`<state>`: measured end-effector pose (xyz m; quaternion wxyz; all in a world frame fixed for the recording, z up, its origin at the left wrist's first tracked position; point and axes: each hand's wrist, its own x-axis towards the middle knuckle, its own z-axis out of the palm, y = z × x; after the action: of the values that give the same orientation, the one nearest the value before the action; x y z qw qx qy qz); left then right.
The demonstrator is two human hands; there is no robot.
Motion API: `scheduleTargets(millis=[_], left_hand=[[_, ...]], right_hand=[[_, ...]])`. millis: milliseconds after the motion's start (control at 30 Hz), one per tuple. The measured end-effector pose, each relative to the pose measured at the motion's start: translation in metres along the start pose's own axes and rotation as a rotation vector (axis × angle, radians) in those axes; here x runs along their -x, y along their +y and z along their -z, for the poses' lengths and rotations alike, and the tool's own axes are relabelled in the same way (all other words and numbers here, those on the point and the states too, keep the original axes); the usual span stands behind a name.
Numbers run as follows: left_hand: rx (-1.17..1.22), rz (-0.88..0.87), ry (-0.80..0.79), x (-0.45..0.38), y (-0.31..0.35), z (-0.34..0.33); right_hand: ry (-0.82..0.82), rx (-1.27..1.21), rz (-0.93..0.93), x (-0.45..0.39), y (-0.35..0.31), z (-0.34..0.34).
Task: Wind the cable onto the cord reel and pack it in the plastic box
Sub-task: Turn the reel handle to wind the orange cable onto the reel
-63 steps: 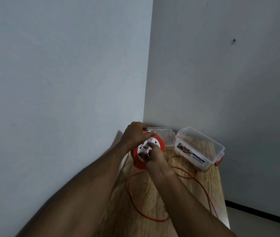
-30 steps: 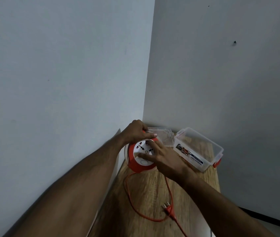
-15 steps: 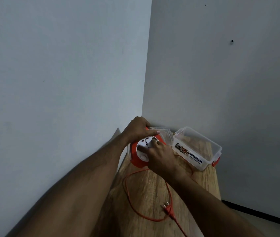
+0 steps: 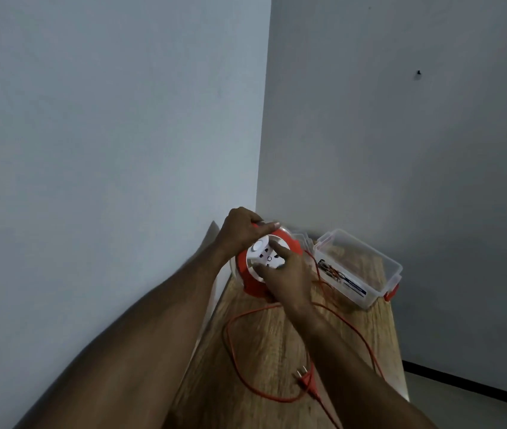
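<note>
Nearest, the orange cable (image 4: 236, 360) lies looped on the wooden table (image 4: 264, 345), its plug (image 4: 306, 380) loose. Right hand (image 4: 289, 280) presses spread fingers on the white-faced orange cord reel (image 4: 253, 284); left hand (image 4: 241, 232) grips its top rim. Beyond, the clear plastic box (image 4: 379, 267) stands open.

Both forearms bare up to frame edge, no sleeves visible. Left hand (image 4: 241, 232) and right hand (image 4: 288, 278): no gloves, rings, watch or wristbands visible.
</note>
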<state>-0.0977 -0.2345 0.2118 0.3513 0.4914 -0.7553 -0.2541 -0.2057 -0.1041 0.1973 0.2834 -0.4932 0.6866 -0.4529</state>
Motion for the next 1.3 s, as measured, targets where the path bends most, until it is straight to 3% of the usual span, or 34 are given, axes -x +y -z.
scheduleTargets(millis=[67, 133, 233, 433, 633, 800, 1033, 1167, 1300], left_hand=[[-0.003, 0.016, -0.004, -0.002, 0.005, 0.007], [-0.013, 0.015, -0.032, -0.004, 0.011, 0.012], [-0.005, 0.001, -0.060, -0.005, 0.015, 0.010], [-0.056, 0.009, -0.095, -0.003, 0.008, 0.009], [-0.072, -0.022, -0.147, 0.002, 0.014, 0.007], [-0.059, -0.027, -0.173, 0.004, 0.012, 0.003], [-0.103, -0.079, -0.186, 0.006, 0.016, -0.006], [-0.086, -0.075, -0.131, 0.005, 0.018, -0.003], [-0.025, -0.034, -0.043, 0.005, 0.019, -0.005]], right_hand=[[0.159, 0.582, 0.458, 0.007, 0.009, 0.013], [0.113, 0.806, 0.664, 0.009, 0.009, 0.023], [-0.030, 0.932, 0.694, -0.001, 0.011, 0.025], [-0.122, 0.996, 0.733, -0.017, 0.032, 0.026], [-0.195, 0.991, 1.047, -0.014, 0.037, 0.024], [-0.147, 1.069, 0.948, -0.013, 0.031, 0.024], [-0.133, 1.038, 1.006, -0.027, 0.037, 0.021], [-0.001, 0.753, 0.681, -0.018, 0.030, 0.012], [0.230, 0.115, 0.224, -0.002, 0.019, -0.008]])
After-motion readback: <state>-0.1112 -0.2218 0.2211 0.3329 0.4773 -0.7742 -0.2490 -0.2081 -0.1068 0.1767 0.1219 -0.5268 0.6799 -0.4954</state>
